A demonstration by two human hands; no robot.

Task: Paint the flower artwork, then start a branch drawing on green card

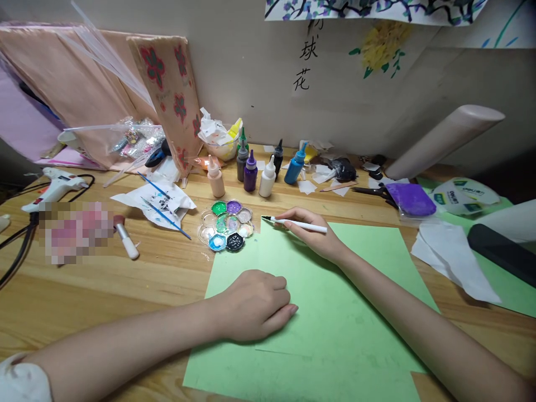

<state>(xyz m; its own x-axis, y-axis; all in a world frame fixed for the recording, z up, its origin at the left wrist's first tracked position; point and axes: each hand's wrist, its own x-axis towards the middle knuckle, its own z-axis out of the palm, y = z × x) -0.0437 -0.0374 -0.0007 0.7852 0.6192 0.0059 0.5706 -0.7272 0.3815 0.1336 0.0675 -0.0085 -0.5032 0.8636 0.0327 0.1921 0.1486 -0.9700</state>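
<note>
Between its fingertips my right hand (312,231) holds a white brush pen (307,225), its black tip pointing left over the upper edge of the green paper (335,312). Just left of that tip lies a flower-shaped paint palette (226,225) with green, purple, blue and black wells. My left hand (254,306) rests on the paper, fingers curled together, with nothing visible in it.
Paint bottles (250,172) stand behind the palette. A paint-marked tissue (161,204) with two thin brushes and a glue gun (56,187) lie left. At right are scissors (371,192), a purple packet (412,199) and white paper (452,257).
</note>
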